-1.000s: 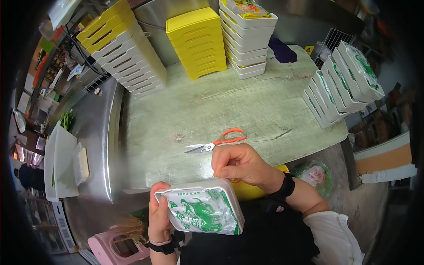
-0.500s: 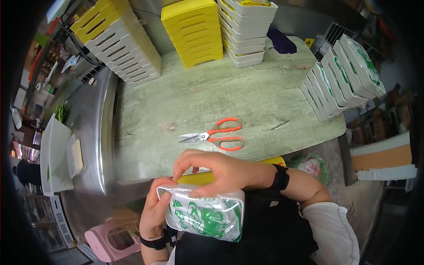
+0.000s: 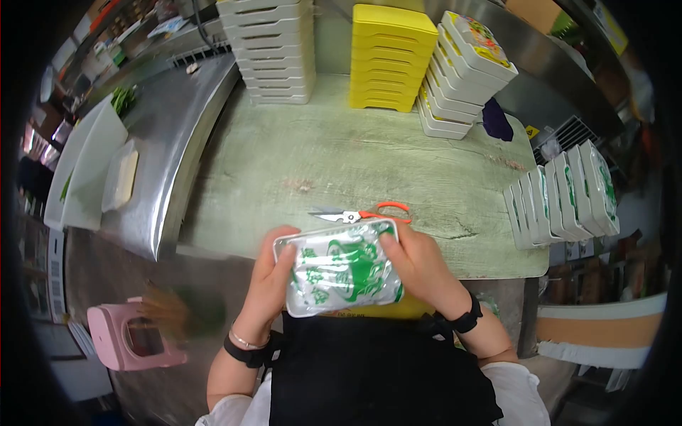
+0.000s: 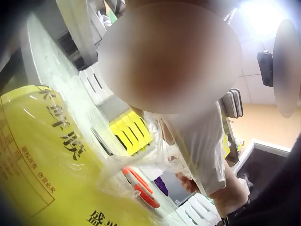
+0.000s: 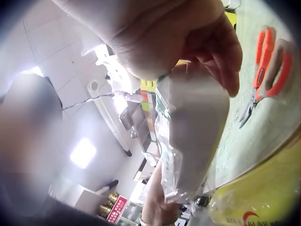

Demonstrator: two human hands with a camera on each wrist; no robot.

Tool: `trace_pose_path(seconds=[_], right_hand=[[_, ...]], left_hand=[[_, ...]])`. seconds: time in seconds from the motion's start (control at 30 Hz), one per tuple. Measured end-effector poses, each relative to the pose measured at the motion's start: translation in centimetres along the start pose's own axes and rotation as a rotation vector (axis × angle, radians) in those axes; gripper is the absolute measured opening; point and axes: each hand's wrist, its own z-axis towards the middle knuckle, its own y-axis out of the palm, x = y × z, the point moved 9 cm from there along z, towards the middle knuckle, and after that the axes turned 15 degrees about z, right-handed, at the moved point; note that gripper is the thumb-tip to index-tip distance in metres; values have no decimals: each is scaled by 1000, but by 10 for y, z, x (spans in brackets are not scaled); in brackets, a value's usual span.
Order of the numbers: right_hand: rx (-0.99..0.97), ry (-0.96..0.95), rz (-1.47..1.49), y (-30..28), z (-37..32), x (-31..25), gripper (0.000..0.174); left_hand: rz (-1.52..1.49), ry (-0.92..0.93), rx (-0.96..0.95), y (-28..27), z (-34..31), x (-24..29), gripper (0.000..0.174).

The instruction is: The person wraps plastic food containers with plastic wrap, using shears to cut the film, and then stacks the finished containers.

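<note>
Between both hands is a white tray (image 5: 195, 125) holding a plastic bag printed in green (image 3: 348, 266), tilted so that its face shows in the head view. My left hand (image 3: 264, 280) grips the tray's left end, thumb over the front. On the right end, my right hand (image 3: 424, 264) grips with its thumb near the top corner. Clear film hangs in folds about the tray in the left wrist view. Just beyond the tray lie orange-handled scissors (image 3: 349, 216), their lower handle hidden by tray and hand. A yellow printed roll (image 4: 51, 155) sits below, close to my body.
Along the back stand stacks of white trays (image 3: 277, 60), yellow trays (image 3: 387, 67) and filled white trays (image 3: 455, 82). More filled trays (image 3: 561, 202) lean together at the right edge. A steel counter (image 3: 167, 135) adjoins the left; a pink stool (image 3: 114, 341) stands below.
The right hand first pinched above the tray's upper edge, then reached across to its left corner, and now grips the right end. The tray has risen in view towards the scissors.
</note>
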Motion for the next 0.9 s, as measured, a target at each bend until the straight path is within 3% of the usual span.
trace_pose_path(seconds=[0.07,0.13,0.17,0.3,0.4,0.43,0.57,0.67,0.7,0.8,0.9], right_hand=[[47,56,45,-5,10,12,41],[-62,111,45,-3,13,25,43],[-124,149,-23,0,13,23,43],[-295,207,32,9,14,17,43],[-273,301,200,5,14,33,42],[-233,495,400,-1,15,56,43],[-73,547,656,-24,20,64,43],[-36,545,687,-38,24,65,43],[-35,544,689,-41,25,64,43],[-15,542,675,-46,25,62,44],[17,538,633,-51,25,60,45]], left_hand=[[23,-1,-90,11,4,0,27],[84,-3,-218,22,4,9,26],[200,128,-194,26,6,20,25],[22,1,-316,39,17,6,28],[-19,0,-352,44,23,5,39],[-206,-46,-289,43,30,-2,52],[-605,-88,-457,27,10,3,56],[-346,-21,-497,21,-1,-12,49],[-381,2,-437,18,-7,-6,39],[-95,260,-174,5,0,-11,29],[131,318,-10,-6,-2,-4,11]])
